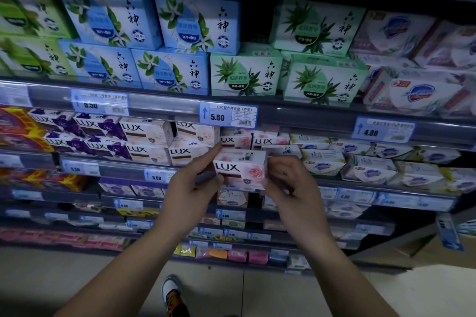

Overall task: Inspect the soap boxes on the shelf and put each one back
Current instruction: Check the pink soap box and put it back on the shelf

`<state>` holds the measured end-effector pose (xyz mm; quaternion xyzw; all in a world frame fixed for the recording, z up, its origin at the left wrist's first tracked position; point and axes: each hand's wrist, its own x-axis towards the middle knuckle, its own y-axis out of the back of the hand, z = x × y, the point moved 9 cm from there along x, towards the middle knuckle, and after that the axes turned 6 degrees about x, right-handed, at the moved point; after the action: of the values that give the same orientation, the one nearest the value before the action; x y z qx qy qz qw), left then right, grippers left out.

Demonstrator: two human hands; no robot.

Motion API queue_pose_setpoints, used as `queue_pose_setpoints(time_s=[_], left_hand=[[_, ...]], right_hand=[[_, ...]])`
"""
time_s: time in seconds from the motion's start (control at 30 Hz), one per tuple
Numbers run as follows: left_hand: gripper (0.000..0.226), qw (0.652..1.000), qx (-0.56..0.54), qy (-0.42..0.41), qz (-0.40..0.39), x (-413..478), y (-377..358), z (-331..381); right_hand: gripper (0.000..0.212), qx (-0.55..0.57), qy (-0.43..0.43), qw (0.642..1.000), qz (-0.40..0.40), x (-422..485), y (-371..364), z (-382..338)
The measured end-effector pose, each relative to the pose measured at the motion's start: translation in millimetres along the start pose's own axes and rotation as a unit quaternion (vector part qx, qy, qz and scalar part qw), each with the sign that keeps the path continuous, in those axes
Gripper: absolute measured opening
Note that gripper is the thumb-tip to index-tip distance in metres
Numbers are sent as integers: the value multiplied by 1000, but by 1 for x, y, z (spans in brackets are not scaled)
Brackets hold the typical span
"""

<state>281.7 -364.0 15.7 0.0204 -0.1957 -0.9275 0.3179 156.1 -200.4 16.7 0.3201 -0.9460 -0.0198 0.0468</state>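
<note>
Soap box (239, 168) ends hidden under fingers (209, 156)

A shop is shown, most likely a supermarket aisle. Long tiered shelves (296, 114) are stocked with many identical boxed soaps, stacked and lined up face-out by kind: blue boxes (108, 15), green aloe boxes (243, 73) and Lux boxes (148, 131). Printed price labels are clipped into the rails along the shelf edges, one marked 5.50 (228, 116) with a barcode, another marked 4.00 (383, 129). Small coloured packets (237, 255) are ranged on the lowest shelf, and a pale tiled floor (257, 291) is seen below.
</note>
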Motion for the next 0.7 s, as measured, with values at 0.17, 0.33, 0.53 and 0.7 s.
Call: queue_pose_setpoints(time_s=[0.17, 0.33, 0.53, 0.7], left_hand=[[48, 998, 3, -15, 58, 2, 4, -8], [43, 989, 78, -35, 118, 15, 6, -7], [44, 985, 123, -20, 119, 29, -2, -17], [49, 986, 153, -3, 65, 27, -17, -31]], right_hand=[[38, -44, 40, 998, -1, -7, -23, 4], [47, -55, 25, 998, 8, 3, -27, 14], [55, -63, -82, 994, -21, 14, -34, 43], [67, -35, -146, 988, -28, 14, -36, 71]])
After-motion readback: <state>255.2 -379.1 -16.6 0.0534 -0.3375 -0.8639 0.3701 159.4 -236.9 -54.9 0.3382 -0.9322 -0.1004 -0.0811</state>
